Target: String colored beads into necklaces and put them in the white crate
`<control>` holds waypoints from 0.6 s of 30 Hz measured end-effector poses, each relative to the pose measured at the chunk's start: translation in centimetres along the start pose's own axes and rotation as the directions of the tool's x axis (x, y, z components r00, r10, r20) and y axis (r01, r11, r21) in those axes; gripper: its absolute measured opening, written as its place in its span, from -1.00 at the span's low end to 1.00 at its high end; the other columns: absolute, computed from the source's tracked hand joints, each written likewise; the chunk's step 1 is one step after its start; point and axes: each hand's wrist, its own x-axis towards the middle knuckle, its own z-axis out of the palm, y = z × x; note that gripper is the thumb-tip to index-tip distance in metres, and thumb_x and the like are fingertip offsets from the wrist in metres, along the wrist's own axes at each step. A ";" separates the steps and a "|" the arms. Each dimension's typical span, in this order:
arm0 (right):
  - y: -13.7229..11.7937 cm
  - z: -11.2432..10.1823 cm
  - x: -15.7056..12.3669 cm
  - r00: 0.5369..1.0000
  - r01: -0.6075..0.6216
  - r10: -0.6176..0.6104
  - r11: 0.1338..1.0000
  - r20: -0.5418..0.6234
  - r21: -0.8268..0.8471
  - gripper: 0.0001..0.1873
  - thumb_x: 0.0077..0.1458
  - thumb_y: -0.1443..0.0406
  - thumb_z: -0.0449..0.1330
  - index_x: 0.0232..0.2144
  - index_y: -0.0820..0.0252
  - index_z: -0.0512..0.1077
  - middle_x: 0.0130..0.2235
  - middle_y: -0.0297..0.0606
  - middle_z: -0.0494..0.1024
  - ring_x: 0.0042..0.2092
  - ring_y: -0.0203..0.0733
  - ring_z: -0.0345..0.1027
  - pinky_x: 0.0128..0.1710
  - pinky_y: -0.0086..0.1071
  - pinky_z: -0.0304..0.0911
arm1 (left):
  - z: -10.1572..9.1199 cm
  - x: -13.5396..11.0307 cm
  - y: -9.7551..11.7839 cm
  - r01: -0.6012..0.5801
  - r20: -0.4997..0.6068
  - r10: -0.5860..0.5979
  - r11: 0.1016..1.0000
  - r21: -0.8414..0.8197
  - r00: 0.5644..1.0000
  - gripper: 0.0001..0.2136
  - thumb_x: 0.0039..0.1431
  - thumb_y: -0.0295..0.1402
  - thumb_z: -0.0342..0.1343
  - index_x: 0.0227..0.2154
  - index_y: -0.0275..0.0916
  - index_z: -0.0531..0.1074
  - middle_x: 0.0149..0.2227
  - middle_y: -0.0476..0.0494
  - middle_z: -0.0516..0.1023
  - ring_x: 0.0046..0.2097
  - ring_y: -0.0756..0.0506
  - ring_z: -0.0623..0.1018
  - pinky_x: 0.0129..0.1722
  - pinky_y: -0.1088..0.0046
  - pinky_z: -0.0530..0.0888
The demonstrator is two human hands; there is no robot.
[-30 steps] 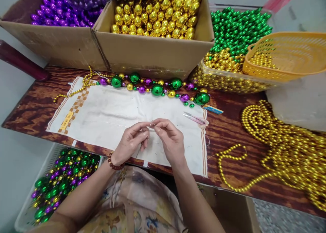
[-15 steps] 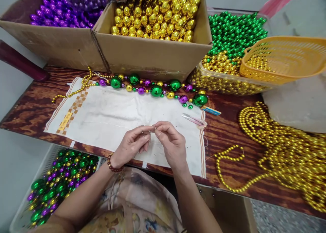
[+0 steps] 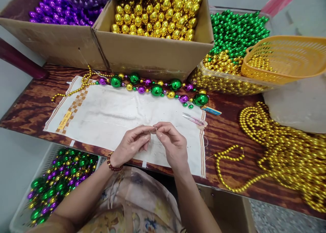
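My left hand (image 3: 133, 142) and my right hand (image 3: 173, 143) meet over a white towel (image 3: 114, 107), fingertips pinched close together. Between them runs a thin pale thread (image 3: 152, 132), held by both; its ends are hard to make out. Beyond the hands lies a bead necklace (image 3: 156, 90) of green, purple and gold balls, with a string of small gold beads (image 3: 84, 85) at its left end. Two loose green beads (image 3: 187, 106) rest near its right end. Pink-handled thread snips (image 3: 195, 119) lie on the towel to the right of my hands.
Cardboard boxes of purple beads (image 3: 63, 14) and gold beads (image 3: 155, 17) stand at the back. A clear tub (image 3: 229, 82), topped by a yellow basket (image 3: 282, 61), holds gold and green beads. Gold bead strands (image 3: 285, 158) cover the right side. A white crate (image 3: 19, 205) sits lower left.
My hands stay pinched together, shifting very slightly to the right. The thread between the fingers shows a little more of a curve. Everything else lies as before.
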 end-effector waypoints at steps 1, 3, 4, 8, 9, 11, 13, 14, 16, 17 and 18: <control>0.0 -0.1 -0.1 1.000 0.002 -0.002 1.000 0.002 -0.006 -0.89 0.19 0.29 0.20 -0.40 0.13 0.44 -0.19 -0.26 0.49 -0.11 -0.17 0.38 -0.03 -0.26 0.26 | 0.0 0.0 0.0 -0.002 0.001 0.002 1.000 0.004 1.000 -0.75 0.28 -0.28 0.14 -0.03 -0.19 0.53 -0.48 0.01 0.37 -0.52 0.07 0.38 -0.54 0.56 0.30; -0.1 -0.1 -0.1 1.000 0.001 -0.001 1.000 0.000 -0.019 -0.89 0.19 0.28 0.20 -0.40 0.13 0.44 -0.19 -0.25 0.49 -0.11 -0.16 0.38 -0.03 -0.25 0.26 | 0.0 0.0 0.0 -0.008 0.003 0.008 1.000 0.023 1.000 -0.75 0.29 -0.28 0.13 -0.03 -0.20 0.53 -0.48 0.00 0.38 -0.51 0.06 0.39 -0.53 0.55 0.31; -0.1 -0.2 -0.1 1.000 0.000 0.000 1.000 -0.001 -0.025 -0.89 0.19 0.28 0.20 -0.40 0.13 0.43 -0.20 -0.25 0.49 -0.12 -0.16 0.38 -0.04 -0.25 0.27 | 0.0 0.0 0.0 -0.011 0.005 0.011 0.999 0.033 1.000 -0.75 0.29 -0.27 0.13 -0.03 -0.20 0.53 -0.48 -0.01 0.38 -0.51 0.06 0.40 -0.52 0.55 0.32; -0.2 -0.1 0.0 1.000 -0.007 0.007 1.000 -0.007 -0.027 -0.88 0.18 0.28 0.20 -0.42 0.13 0.43 -0.24 -0.26 0.49 -0.15 -0.16 0.38 -0.06 -0.25 0.27 | 0.1 0.1 0.1 -0.029 0.016 0.029 0.998 0.055 0.999 -0.75 0.29 -0.26 0.14 -0.04 -0.20 0.53 -0.47 -0.01 0.40 -0.50 0.06 0.40 -0.49 0.54 0.35; -0.2 -0.1 0.1 1.000 -0.009 0.009 1.000 -0.010 -0.025 -0.88 0.17 0.28 0.20 -0.42 0.13 0.44 -0.25 -0.27 0.49 -0.16 -0.17 0.38 -0.07 -0.26 0.27 | 0.1 0.1 0.1 -0.033 0.019 0.032 0.998 0.060 0.999 -0.75 0.29 -0.26 0.14 -0.04 -0.20 0.53 -0.47 -0.01 0.40 -0.50 0.06 0.40 -0.48 0.54 0.35; -0.1 -0.1 0.1 1.000 -0.013 0.013 1.000 -0.017 -0.017 -0.88 0.17 0.28 0.20 -0.42 0.13 0.44 -0.26 -0.28 0.49 -0.17 -0.17 0.38 -0.08 -0.27 0.27 | 0.0 0.1 0.1 -0.038 0.028 0.036 0.997 0.074 0.999 -0.76 0.29 -0.27 0.13 -0.04 -0.19 0.53 -0.46 -0.01 0.41 -0.50 0.06 0.40 -0.48 0.53 0.36; 0.0 -0.1 0.0 1.000 -0.016 0.016 1.000 -0.022 -0.005 -0.89 0.16 0.29 0.21 -0.43 0.13 0.45 -0.26 -0.29 0.49 -0.18 -0.18 0.38 -0.09 -0.28 0.27 | 0.0 0.1 0.0 -0.044 0.035 0.042 0.995 0.087 0.999 -0.76 0.30 -0.29 0.11 -0.03 -0.17 0.53 -0.45 -0.02 0.41 -0.50 0.06 0.40 -0.47 0.53 0.36; 0.1 -0.1 0.0 1.000 -0.017 0.017 1.000 -0.024 0.002 -0.89 0.16 0.30 0.21 -0.43 0.13 0.45 -0.27 -0.29 0.49 -0.18 -0.19 0.38 -0.10 -0.29 0.27 | 0.0 0.1 0.0 -0.047 0.036 0.044 0.995 0.092 0.998 -0.76 0.31 -0.30 0.11 -0.03 -0.17 0.54 -0.45 -0.02 0.41 -0.50 0.06 0.41 -0.46 0.53 0.37; 0.1 -0.1 0.0 0.999 -0.018 0.019 1.000 -0.027 0.021 -0.90 0.15 0.30 0.22 -0.42 0.13 0.45 -0.27 -0.30 0.49 -0.19 -0.21 0.38 -0.11 -0.30 0.27 | -0.1 0.1 0.0 -0.054 0.038 0.050 0.993 0.105 0.998 -0.76 0.31 -0.30 0.10 -0.03 -0.17 0.54 -0.44 -0.03 0.42 -0.50 0.06 0.41 -0.46 0.53 0.37; 0.2 -0.1 0.0 0.999 -0.020 0.021 0.999 -0.029 0.031 -0.90 0.15 0.31 0.22 -0.42 0.13 0.45 -0.28 -0.31 0.49 -0.19 -0.21 0.38 -0.11 -0.31 0.27 | -0.1 0.0 0.0 -0.057 0.038 0.053 0.992 0.113 0.998 -0.76 0.31 -0.30 0.10 -0.02 -0.17 0.54 -0.43 -0.03 0.43 -0.50 0.06 0.41 -0.46 0.53 0.37; 0.2 -0.1 0.0 0.999 -0.023 0.024 0.999 -0.031 0.040 -0.91 0.15 0.31 0.22 -0.42 0.13 0.45 -0.29 -0.32 0.49 -0.20 -0.22 0.38 -0.12 -0.32 0.28 | -0.1 0.0 0.0 -0.060 0.038 0.056 0.990 0.125 0.998 -0.75 0.31 -0.30 0.10 -0.02 -0.17 0.54 -0.42 -0.04 0.44 -0.50 0.06 0.41 -0.46 0.53 0.38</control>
